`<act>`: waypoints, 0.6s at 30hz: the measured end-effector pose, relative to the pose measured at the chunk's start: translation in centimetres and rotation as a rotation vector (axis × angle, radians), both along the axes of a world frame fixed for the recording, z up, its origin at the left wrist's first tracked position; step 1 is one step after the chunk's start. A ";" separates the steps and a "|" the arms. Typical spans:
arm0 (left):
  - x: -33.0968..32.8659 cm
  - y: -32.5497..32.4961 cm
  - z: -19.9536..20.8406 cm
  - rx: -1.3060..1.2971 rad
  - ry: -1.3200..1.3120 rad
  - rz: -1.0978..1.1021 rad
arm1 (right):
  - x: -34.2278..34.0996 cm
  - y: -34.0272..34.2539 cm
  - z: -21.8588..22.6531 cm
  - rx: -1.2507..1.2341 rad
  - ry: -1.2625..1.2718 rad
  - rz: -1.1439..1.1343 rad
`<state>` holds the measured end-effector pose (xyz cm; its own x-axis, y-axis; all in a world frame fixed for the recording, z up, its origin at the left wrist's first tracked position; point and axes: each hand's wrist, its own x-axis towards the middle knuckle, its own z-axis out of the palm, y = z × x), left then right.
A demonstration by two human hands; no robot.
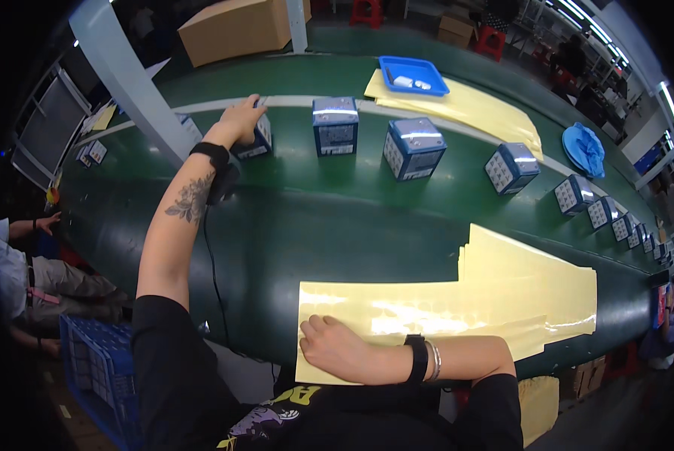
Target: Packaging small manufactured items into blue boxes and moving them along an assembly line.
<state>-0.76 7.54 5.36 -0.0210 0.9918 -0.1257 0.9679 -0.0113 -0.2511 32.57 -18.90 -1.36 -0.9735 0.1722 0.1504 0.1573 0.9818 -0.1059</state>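
My left hand [241, 122] is stretched far forward, its fingers closed over a small blue box [260, 140] on the green conveyor belt; the hand hides much of that box. Close to my body, my right hand [335, 350] lies on a stack of glossy yellow sheets [420, 304], near their left edge. Its fingers are curled under, so whatever they may hold is hidden. To the right of the gripped box stand a similar blue box [335, 126] and another blue box [414, 148], both with shiny clear tops.
More boxes [511, 167] continue rightward in a curved row. Beyond them are a blue tray [414, 76] on yellow sheets and a blue plastic bag [586, 149]. A grey post [130, 79] rises beside my left forearm. A black cable [214, 278] crosses the surface. Another person [33, 270] stands at left.
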 end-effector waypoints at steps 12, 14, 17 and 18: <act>14.0 -23.6 -1.8 0.085 -0.480 -0.481 | 3.7 5.9 7.5 -0.251 -0.043 -0.079; 15.5 -28.9 -3.0 0.001 -0.641 -0.463 | 4.0 5.5 6.8 -0.266 -0.324 -0.107; 17.0 -33.7 -6.0 0.062 -0.747 -0.375 | 4.3 3.3 3.8 -0.104 -0.137 -0.111; 17.3 -34.9 -6.8 0.139 -0.778 -0.301 | 4.3 2.3 2.9 -0.033 -0.045 -0.100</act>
<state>16.54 -27.33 -1.49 0.2888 0.9487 0.1290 0.8260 -0.3150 0.4675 36.84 -16.58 1.58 -0.9568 0.2731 0.0997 0.2598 0.9571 -0.1284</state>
